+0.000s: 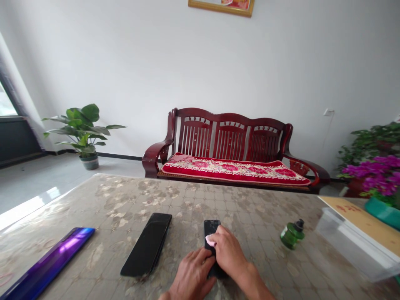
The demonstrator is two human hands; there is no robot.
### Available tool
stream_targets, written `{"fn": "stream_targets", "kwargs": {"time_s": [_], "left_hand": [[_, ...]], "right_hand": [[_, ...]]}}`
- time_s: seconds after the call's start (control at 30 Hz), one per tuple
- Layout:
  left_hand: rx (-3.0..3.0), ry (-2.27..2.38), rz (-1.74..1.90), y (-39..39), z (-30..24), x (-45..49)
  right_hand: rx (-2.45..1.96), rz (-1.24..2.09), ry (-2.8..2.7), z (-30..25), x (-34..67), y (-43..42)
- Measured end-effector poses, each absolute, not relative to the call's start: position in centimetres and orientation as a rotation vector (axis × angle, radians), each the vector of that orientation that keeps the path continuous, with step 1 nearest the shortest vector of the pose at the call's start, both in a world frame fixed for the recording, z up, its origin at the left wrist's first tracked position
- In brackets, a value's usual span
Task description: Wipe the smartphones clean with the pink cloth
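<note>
A dark smartphone (212, 226) lies on the table at the lower middle, its lower part largely covered by my hands. My left hand (193, 273) grips it along its left side, fingers and thumb reaching onto the phone. Pinched in my right hand (230, 252) is a small pale pink cloth (211, 239), pressed against the phone's screen. To the left rests another phone, black (148, 243), screen side up. Farther left is a purple-blue phone (51, 262), partly cut off by the frame's edge.
A green pump bottle (292, 235) stands right of my hands. Beyond it are a clear plastic box (346, 243) and a tan flat box (362, 221) beside purple flowers (375, 173). A patterned cloth (121, 200) covers the table; a wooden bench (229, 133) stands behind.
</note>
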State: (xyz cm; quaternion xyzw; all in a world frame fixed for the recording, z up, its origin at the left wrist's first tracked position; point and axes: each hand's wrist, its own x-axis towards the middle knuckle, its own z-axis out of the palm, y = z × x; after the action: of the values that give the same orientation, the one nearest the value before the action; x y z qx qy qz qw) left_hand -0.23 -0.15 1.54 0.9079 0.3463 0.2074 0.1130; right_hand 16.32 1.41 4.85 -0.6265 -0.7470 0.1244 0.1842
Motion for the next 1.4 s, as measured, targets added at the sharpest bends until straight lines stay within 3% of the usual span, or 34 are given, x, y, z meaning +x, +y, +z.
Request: {"fn": "stream_targets", "kwargs": {"time_s": [0.9,1.4], "left_hand": [[2.626,1.003,0.593,0.1,1.4,-0.3],[2.438,1.113,0.841,0.7,1.3,-1.1]], "right_hand": [[-1.687,0.366,-2.022,4.3,16.2,2.0],[-1.450,0.390,-2.095,3.4,16.8,-1.3]]}}
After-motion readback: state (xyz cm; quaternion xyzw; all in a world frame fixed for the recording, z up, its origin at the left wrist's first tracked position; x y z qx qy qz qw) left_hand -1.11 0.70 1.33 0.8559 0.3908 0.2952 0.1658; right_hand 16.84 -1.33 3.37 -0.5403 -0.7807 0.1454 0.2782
